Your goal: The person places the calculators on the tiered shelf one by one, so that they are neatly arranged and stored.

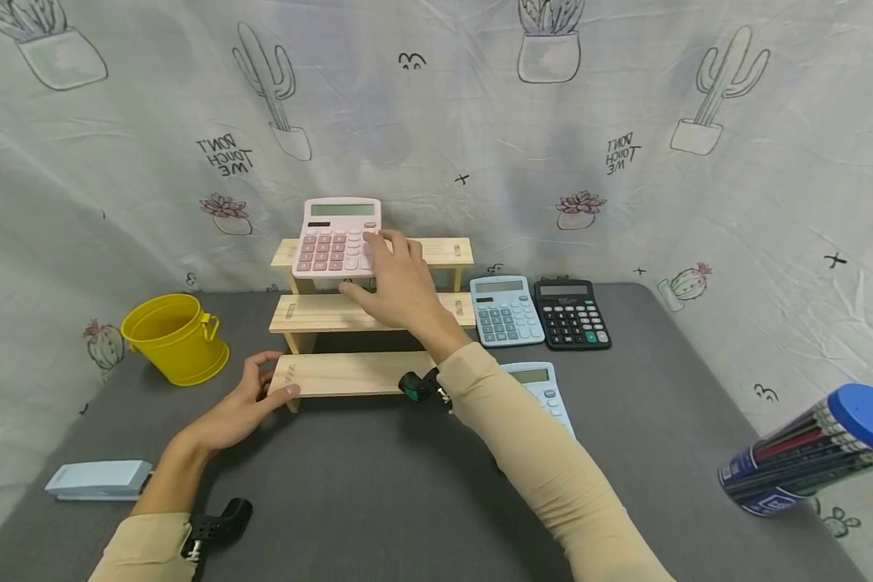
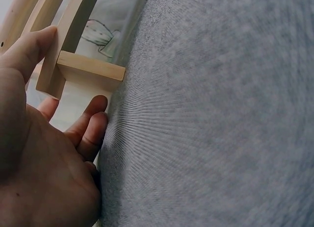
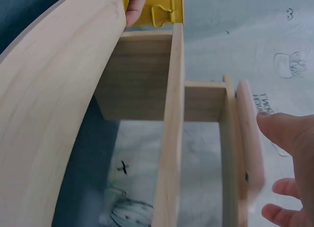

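A three-step wooden stand (image 1: 356, 373) sits at the back of the table. On its top step a pink calculator (image 1: 327, 242) leans upright, facing forward. My right hand (image 1: 403, 287) is at the calculator's lower right side with its fingers spread. In the right wrist view the thumb (image 3: 282, 126) is close to the calculator's face (image 3: 249, 143); whether it touches cannot be told. My left hand (image 1: 233, 412) pinches the left end of the lowest step, thumb on the board and a finger behind it, as the left wrist view also shows.
Right of the stand stand a blue calculator (image 1: 509, 311) and a black calculator (image 1: 571, 315). Another blue calculator (image 1: 541, 384) is partly hidden by my right sleeve. A yellow bucket (image 1: 178, 347) and a light blue stapler (image 1: 102, 478) lie left; a pencil tub (image 1: 793, 461) stands right.
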The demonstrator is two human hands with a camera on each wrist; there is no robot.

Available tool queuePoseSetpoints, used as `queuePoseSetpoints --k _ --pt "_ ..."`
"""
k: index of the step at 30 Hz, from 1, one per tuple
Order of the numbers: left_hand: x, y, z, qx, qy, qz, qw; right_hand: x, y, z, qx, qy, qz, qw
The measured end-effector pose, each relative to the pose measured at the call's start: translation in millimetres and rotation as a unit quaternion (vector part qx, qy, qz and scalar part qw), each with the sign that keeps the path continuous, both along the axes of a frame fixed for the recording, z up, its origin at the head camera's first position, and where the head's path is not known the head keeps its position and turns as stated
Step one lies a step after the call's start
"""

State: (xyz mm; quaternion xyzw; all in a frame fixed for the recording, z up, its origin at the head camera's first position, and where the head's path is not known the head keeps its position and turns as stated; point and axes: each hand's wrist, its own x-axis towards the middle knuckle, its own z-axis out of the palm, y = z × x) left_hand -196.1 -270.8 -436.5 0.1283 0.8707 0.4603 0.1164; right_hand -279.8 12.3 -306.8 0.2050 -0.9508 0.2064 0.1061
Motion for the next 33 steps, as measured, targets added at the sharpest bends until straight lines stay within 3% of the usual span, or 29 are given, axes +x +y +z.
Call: queuePoseSetpoints --k 12,20,28,33 --pt "-0.5 0.2 -3.6 -0.006 0.004 0.001 1.0000 14.2 71.9 -13.0 -0.033 0.031 0.021 0.9987" --pt "-1.9 -1.3 -4.9 -0.009 -0.001 0.002 1.0000 36.5 116.2 -30.1 -0.049 0.033 0.036 0.9976" --pt "-2.2 2.5 -5.2 -0.008 -0.013 -0.003 0.9999 61.0 156.3 -51.8 -0.031 0.026 0.030 0.9987" --pt "-0.8 -0.6 -4.1 -0.009 0.001 -0.007 0.9999 75.3 170.7 -65.4 -0.005 0.021 0.014 0.9997"
